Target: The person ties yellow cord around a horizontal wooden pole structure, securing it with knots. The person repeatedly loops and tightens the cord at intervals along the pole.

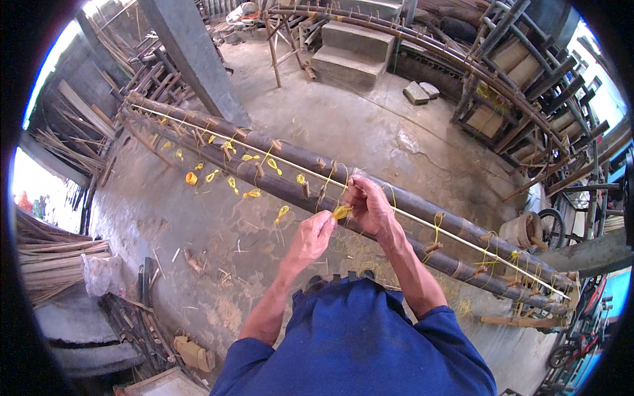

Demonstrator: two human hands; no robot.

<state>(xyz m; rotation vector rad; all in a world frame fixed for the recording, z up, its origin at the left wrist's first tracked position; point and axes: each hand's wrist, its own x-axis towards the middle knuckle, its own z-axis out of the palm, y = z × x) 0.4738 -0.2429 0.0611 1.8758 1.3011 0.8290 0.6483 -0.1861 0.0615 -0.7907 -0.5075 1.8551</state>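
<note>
In front of me a long rack of two dark bamboo poles [290,193] slants from far left to near right, with short wooden pegs along it. A thin pale strip [317,175] runs lengthwise between the poles. My left hand [312,236] pinches a small bundle of yellow string [341,212] just over the nearer pole. Close beside it, my right hand [370,206] is closed, its fingers curled and pinching near the strip; yellow strands pass by them. Several looped yellow string bundles [251,193] hang along the left half of the rack.
An orange-yellow roll [191,178] shows beside the hanging bundles. Concrete steps [353,53] and a concrete pillar [191,59] stand beyond the rack. Split bamboo strips [59,261] are stacked at left, near a white bag [101,274]. Bamboo furniture frames [522,79] crowd the far right.
</note>
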